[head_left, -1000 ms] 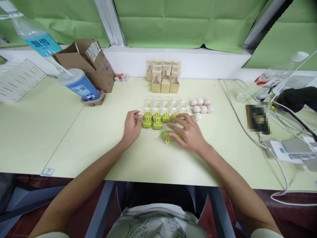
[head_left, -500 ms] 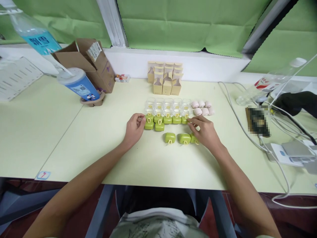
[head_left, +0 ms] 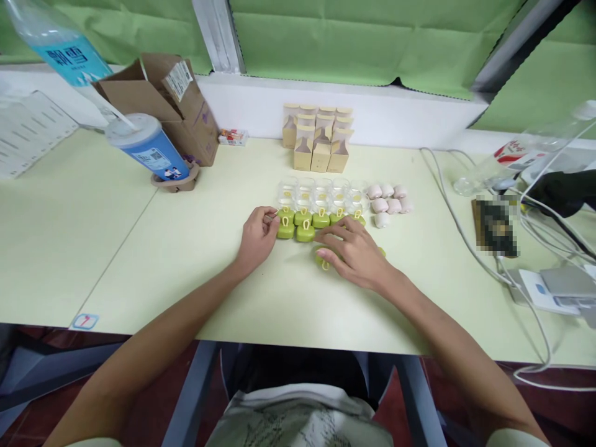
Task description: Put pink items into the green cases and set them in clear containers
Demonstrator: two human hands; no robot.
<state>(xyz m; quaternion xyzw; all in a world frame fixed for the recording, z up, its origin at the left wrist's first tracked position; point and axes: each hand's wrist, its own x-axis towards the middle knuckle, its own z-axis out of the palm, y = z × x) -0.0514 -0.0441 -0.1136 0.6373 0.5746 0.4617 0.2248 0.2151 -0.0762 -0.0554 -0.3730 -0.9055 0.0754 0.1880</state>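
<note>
Small rounded green cases with yellow loops stand in close rows, including a front green case (head_left: 305, 233). My left hand (head_left: 257, 239) has its fingers curled in, the fingertips against the left end of these rows. Over another green case (head_left: 319, 260), nearer the table's front edge, my right hand (head_left: 356, 253) is spread with fingers apart; its thumb lies at that case. The right hand hides most of the other green cases there. Behind the green rows sit clear plastic containers (head_left: 321, 194), with several pale pink cases (head_left: 393, 205) to their right.
Open cardboard boxes (head_left: 321, 149) stand against the wall. At left are a blue cup (head_left: 151, 158), a brown carton (head_left: 186, 118) and a tall bottle (head_left: 69, 59). A clear bottle (head_left: 512, 152), a white cable (head_left: 447, 214) and a white device (head_left: 544, 292) occupy the right side.
My right hand has moved left from the right end of the green row to the loose green cases in front, and its fingers have spread. My left hand stays at the row's left end.
</note>
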